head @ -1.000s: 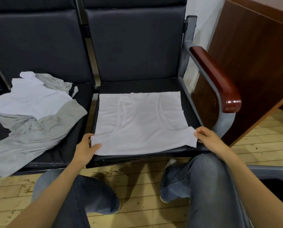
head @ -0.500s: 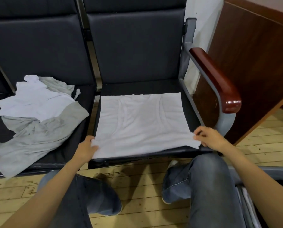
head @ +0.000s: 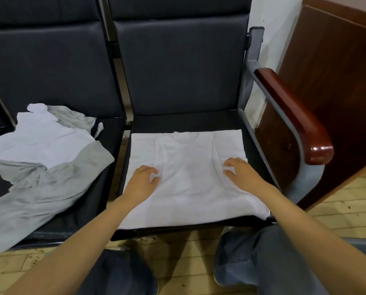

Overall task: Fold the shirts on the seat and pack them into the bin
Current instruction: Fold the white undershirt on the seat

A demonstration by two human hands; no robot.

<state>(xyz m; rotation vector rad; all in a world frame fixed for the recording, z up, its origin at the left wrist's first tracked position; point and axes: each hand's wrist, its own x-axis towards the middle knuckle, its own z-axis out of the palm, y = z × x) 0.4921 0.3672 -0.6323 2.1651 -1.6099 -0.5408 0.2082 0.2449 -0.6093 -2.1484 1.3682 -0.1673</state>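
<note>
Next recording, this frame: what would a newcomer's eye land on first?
First, the white shirt spread flat on the right-hand black padded seat, with the left hand and right hand resting on it, fingers bent. Next, the rumpled heap of grey and white shirts on the neighbouring black seat to the left, and the glossy red-brown wooden armrest at the right.
</note>
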